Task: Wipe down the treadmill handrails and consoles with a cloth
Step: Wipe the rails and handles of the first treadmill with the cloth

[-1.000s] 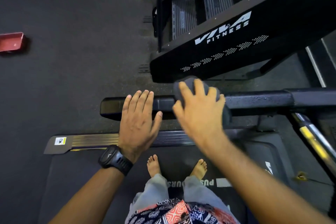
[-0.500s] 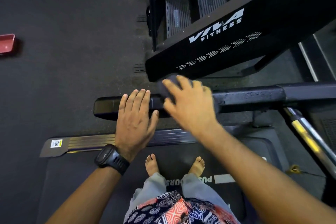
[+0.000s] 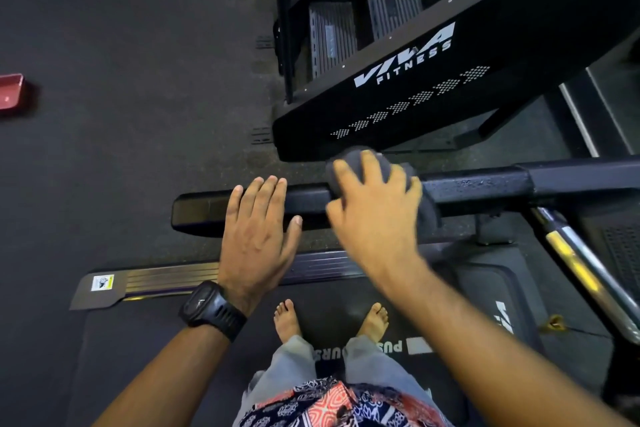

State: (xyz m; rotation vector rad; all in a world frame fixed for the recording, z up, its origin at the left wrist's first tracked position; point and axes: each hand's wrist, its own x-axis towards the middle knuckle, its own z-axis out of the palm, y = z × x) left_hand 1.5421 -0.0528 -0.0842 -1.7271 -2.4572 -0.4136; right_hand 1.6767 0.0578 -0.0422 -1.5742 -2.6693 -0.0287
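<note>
Rightward slid the right hand [image 3: 374,211], gripping one cloth [image 3: 351,159] on one handrail [image 3: 485,187]; left hand [image 3: 258,229] rests flat

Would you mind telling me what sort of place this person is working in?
Most likely a gym: the person stands on a treadmill belt, beside a stepped machine marked VIVA FITNESS, on dark flooring.

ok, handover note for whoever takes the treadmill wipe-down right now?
Left hand: rests flat, fingers straight, on the long black handrail near its free end.
Right hand: fingers curved over the bunched dark grey cloth, pressing it onto the rail's middle.
Done: rail right of the cloth looks damp, probably wiped.
Left: the end stretch under the left hand; other rail and console, not in view.
</note>
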